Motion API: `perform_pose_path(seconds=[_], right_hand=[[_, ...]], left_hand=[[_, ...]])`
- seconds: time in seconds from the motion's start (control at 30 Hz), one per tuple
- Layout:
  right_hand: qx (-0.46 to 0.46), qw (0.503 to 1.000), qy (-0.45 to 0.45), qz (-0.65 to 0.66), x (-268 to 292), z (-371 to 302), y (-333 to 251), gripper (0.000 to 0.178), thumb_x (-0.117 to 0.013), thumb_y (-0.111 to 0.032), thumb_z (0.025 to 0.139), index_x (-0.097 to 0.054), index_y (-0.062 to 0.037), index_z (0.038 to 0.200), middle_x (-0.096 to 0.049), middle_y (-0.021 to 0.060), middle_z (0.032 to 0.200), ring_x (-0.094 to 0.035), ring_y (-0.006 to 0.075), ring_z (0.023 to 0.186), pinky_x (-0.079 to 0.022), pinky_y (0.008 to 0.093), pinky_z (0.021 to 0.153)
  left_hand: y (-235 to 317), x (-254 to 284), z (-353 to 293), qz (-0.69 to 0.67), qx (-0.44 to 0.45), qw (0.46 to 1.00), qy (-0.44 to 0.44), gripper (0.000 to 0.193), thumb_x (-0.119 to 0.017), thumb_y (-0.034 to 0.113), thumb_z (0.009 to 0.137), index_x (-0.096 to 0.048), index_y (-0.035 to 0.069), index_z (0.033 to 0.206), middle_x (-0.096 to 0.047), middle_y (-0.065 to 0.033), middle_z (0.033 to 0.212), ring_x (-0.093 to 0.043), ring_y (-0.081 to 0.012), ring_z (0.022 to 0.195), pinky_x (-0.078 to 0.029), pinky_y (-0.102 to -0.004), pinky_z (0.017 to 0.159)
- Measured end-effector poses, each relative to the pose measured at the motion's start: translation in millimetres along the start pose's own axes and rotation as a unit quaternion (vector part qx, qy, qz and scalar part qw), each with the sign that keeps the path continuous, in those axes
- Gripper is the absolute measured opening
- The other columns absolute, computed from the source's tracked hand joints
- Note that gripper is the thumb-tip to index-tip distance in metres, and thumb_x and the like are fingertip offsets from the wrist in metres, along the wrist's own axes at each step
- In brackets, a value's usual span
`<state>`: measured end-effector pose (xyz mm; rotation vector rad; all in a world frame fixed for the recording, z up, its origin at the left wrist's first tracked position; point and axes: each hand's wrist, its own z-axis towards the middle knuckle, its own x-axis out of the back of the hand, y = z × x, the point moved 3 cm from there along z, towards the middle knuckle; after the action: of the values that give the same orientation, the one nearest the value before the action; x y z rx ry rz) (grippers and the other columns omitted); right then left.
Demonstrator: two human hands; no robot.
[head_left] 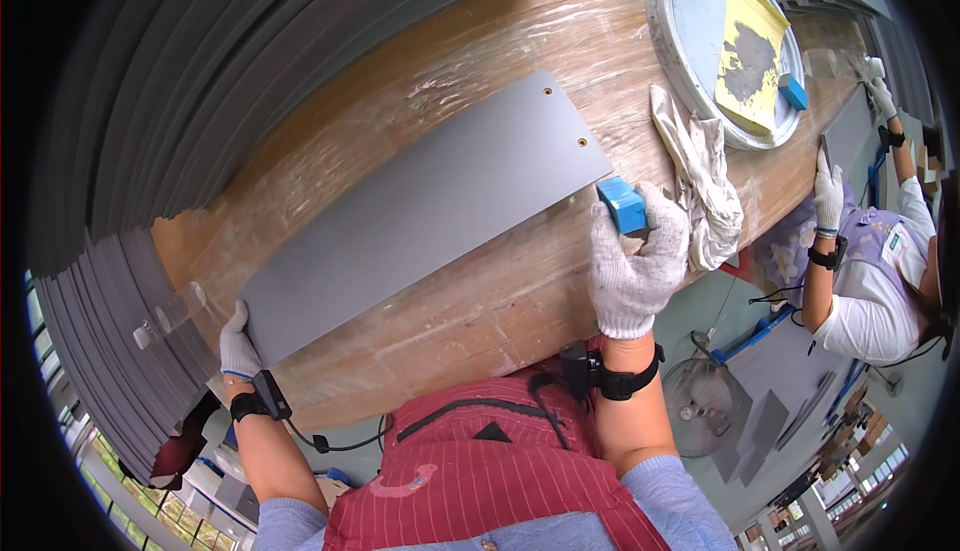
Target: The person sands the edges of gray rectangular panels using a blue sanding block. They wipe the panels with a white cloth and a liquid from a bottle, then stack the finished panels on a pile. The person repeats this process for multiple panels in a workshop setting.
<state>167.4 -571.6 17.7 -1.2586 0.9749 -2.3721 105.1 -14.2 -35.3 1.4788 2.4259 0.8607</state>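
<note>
apron (pixel 450 481) | glossy table (pixel 480 321) | fan (pixel 705 406) | right hand (pixel 638 271) pinching block (pixel 623 207) | left hand (pixel 237 348) touching panel (pixel 430 221), grip unclear

Remotely, I read plain grey on the panel (pixel 430 221), bright blue on the block (pixel 622 206), off-white on the gloved left hand (pixel 238 347) and right hand (pixel 635 276), white on the cloth (pixel 708 191), brown on the table (pixel 480 334), yellow with a grey patch on the sheet (pixel 745 101), and dark red with thin pale stripes on the apron (pixel 470 491).
</note>
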Motion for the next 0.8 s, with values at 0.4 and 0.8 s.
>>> perform_pose_path(seconds=[0.4,0.8], right_hand=[[0.001,0.999,-0.03,0.038,-21.4,-20.0,-10.0,0.041,-0.082,-0.004,0.077,-0.064,0.0001,0.114,-0.064,0.0138,0.102,-0.065,0.0266,0.092,-0.052,0.0362,0.083],[0.047,0.993,-0.065,0.081,-38.5,-59.0,-37.3,0.042,-0.081,0.0,0.075,-0.062,-0.0006,0.112,-0.062,0.0135,0.101,-0.063,0.0268,0.088,-0.052,0.037,0.079]], left_hand=[[3.4,-8.1,-6.0,-0.01,-0.015,0.999,0.033,0.042,-0.064,0.031,0.097,-0.062,-0.005,0.118,-0.069,-0.0154,0.106,-0.07,-0.0267,0.092,-0.059,-0.0396,0.083],[-5.4,3.4,0.2,-0.031,-0.018,0.999,0.009,0.044,-0.065,0.035,0.096,-0.062,-0.003,0.119,-0.07,-0.0144,0.107,-0.071,-0.0261,0.092,-0.059,-0.0405,0.084]])
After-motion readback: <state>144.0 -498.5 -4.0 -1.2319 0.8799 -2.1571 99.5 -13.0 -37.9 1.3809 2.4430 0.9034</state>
